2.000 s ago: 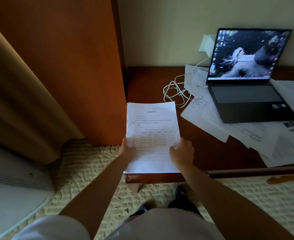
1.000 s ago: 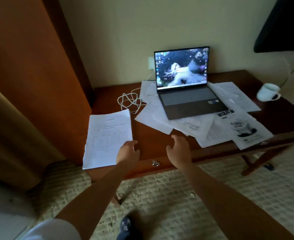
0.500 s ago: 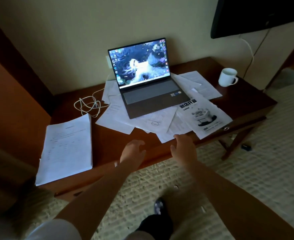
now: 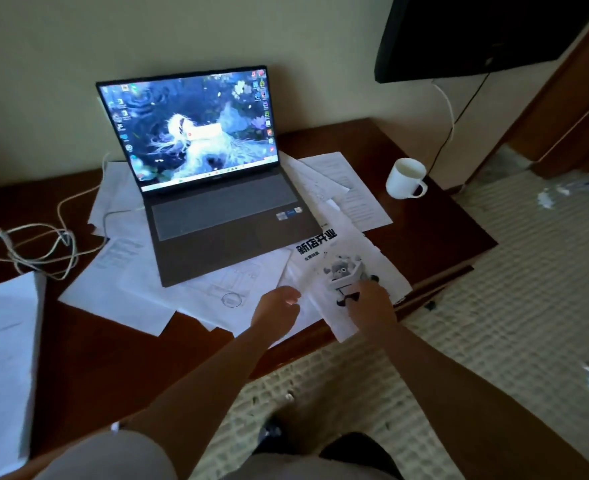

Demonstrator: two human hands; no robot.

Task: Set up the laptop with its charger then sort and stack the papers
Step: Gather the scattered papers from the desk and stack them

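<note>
Two hands reach over the near edge of the desk (image 4: 113, 341), which carries, by size, the open laptop (image 4: 217, 202) lit at the back, a spread of loose papers (image 4: 140, 289) lying partly under it, a finished stack (image 4: 2, 358) at the far left, the coiled charger cable (image 4: 33, 247) left of the laptop, and a mug (image 4: 405, 178) well apart on the right. The flyer (image 4: 341, 268) with bold black print lies in front of the laptop's right corner, hanging slightly over the desk edge. The right hand (image 4: 369, 303) rests on the flyer's lower part, fingers fairly straight and holding nothing. The left hand (image 4: 277, 304) hovers just beside it, loosely cupped and empty.

The step appears to be gathering the flyer. Its top corner looks tucked under the laptop, so it is best slid toward the near edge, flat, then pinched at the overhanging corner, rather than lifted, which might crease it or nudge the laptop.
</note>
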